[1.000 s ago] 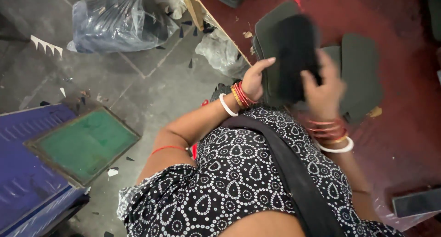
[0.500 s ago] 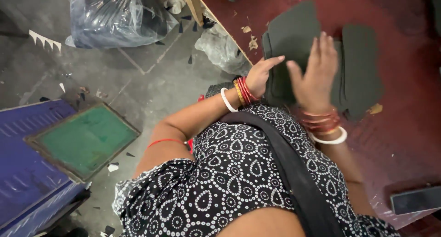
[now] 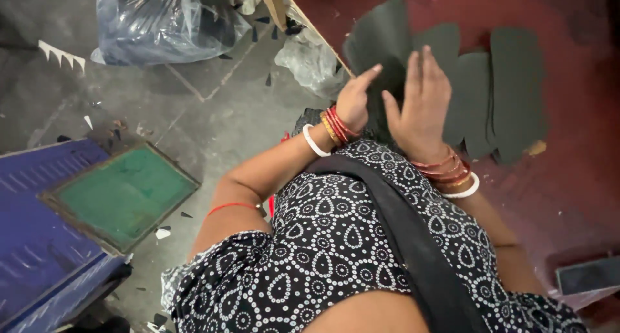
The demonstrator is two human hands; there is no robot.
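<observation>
Several dark grey, sole-shaped cut-out pieces (image 3: 510, 94) lie overlapping on a dark red table top (image 3: 568, 191). My left hand (image 3: 352, 107) grips the near left edge of the nearest piece (image 3: 378, 39), with one finger stretched along it. My right hand (image 3: 420, 104) lies flat on the same piece, palm down and fingers stretched out. Red and white bangles are on both wrists. My patterned black-and-white garment with its dark strap fills the lower middle and hides the table's near edge.
On the grey floor to the left lie a full clear plastic bag (image 3: 161, 23), a smaller crumpled bag (image 3: 310, 58), a green framed panel (image 3: 123, 194), a blue ribbed crate (image 3: 39, 242) and scattered scraps. A flat dark slab (image 3: 588, 275) rests at the lower right.
A dark piece held up in both hands a second ago has been laid down on the pile. My right hand has flattened onto it.
</observation>
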